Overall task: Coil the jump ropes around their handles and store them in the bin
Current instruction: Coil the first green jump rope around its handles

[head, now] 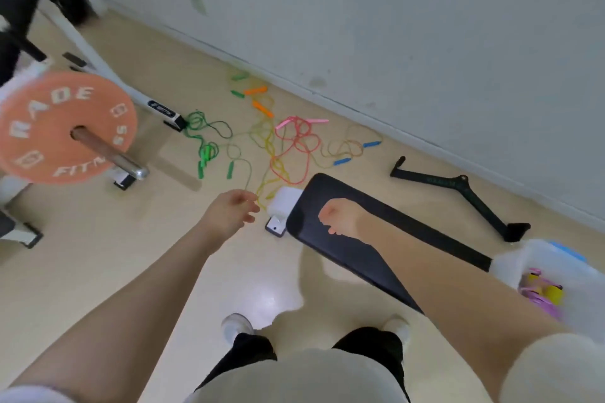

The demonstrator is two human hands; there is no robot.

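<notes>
On floor by wall: ropes (pixel 271 137) tangled, loose, uncoiled. Bin (pixel 553 275) at right edge, beside bench (pixel 360 232), holds pink-yellow rope (pixel 540 291). Left hand (pixel 234 209) above floor, fingers relaxed, holding nothing. Right hand (pixel 337 217) over bench, fingers curled, empty.

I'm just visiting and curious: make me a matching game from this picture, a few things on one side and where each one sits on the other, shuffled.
Things:
1. blue-handled rope
2. weight plate
3. bin
4. black bench pad

Places:
A. far right, beside the right arm, a coiled rope inside
B. on the floor near the wall, right of the pink rope
C. on a bar at the left edge
D. under the right hand

Pairs: 1-B, 2-C, 3-A, 4-D
</notes>
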